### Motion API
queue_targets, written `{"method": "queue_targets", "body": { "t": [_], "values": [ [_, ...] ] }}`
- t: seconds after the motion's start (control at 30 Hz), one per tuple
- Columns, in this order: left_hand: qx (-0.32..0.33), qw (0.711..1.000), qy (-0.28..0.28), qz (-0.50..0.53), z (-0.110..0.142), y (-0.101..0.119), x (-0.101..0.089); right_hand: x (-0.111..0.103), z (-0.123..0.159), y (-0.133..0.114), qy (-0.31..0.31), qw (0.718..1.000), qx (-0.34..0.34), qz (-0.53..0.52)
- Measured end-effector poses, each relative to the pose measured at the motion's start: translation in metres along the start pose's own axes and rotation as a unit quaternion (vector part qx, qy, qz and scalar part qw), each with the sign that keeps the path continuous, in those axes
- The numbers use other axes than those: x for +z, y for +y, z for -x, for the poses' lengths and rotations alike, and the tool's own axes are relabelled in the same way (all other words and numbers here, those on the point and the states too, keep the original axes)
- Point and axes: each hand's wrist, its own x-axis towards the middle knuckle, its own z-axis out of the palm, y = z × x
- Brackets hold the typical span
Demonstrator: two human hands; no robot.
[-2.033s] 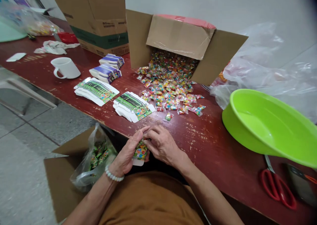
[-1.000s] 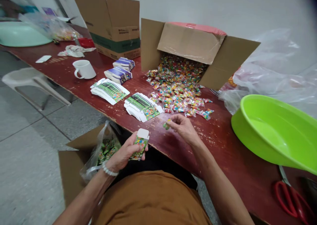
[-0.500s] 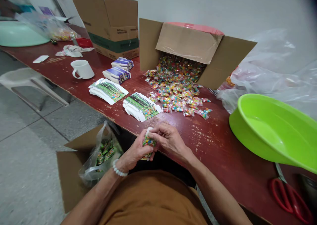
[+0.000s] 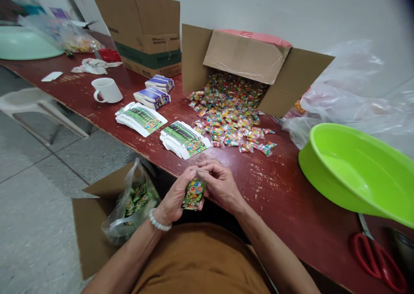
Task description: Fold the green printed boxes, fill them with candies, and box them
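Observation:
A small green printed candy box [image 4: 194, 192] is held upright at the table's front edge. My left hand [image 4: 177, 195] wraps round its left side, with a beaded bracelet on that wrist. The fingers of my right hand [image 4: 221, 182] are closed at the box's top end, where they hide the flap. Just beyond lie two stacks of flat green cartons, a nearer stack [image 4: 185, 139] and a farther stack [image 4: 141, 118]. Small wrapped candies [image 4: 231, 123] spill from a tipped cardboard box [image 4: 247, 54] towards my hands.
A lime-green basin [image 4: 359, 169] and red-handled scissors [image 4: 378, 259] are on the right. To the left stand a white mug [image 4: 107, 90], purple cartons [image 4: 152, 98] and a large closed-sided carton [image 4: 145, 39]. Below, an open box [image 4: 92, 229] holds a plastic bag [image 4: 136, 203] of green packs.
The box has turned so its printed front faces me more. Its white top flap, visible before, is now under my fingers, and both thumbs have come together at the top.

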Motion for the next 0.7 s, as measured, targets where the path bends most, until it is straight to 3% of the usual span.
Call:
{"method": "queue_targets", "body": {
  "t": [0.07, 0.13, 0.2, 0.27, 0.37, 0.47, 0.57, 0.7],
  "values": [
    [-0.061, 0.996, -0.037, 0.060, -0.001, 0.003, -0.003, -0.001, 0.001, -0.004, 0.002, 0.991, -0.094, 0.098],
    [-0.087, 0.989, -0.057, 0.101, -0.001, 0.005, -0.005, -0.003, 0.002, -0.008, -0.039, 0.976, -0.133, 0.166],
    [-0.070, 0.991, -0.037, 0.112, -0.001, 0.006, -0.005, -0.004, 0.003, -0.011, -0.059, 0.981, -0.099, 0.157],
    [-0.043, 0.994, -0.009, 0.096, -0.002, 0.004, -0.003, -0.002, 0.002, -0.013, -0.050, 0.996, -0.018, 0.073],
    [-0.020, 0.998, -0.003, 0.063, -0.003, 0.000, 0.000, 0.002, -0.001, -0.014, -0.043, 0.994, 0.086, -0.061],
    [-0.016, 0.999, -0.004, 0.048, -0.003, -0.002, -0.001, 0.004, -0.003, -0.015, -0.032, 0.990, 0.102, -0.090],
    [-0.028, 0.998, 0.011, 0.052, -0.001, 0.002, -0.002, 0.002, -0.002, -0.013, -0.055, 0.996, 0.054, -0.039],
    [-0.029, 0.993, 0.028, 0.113, -0.001, 0.007, -0.002, 0.000, 0.007, -0.007, -0.074, 0.989, -0.082, 0.094]
  ]
}}
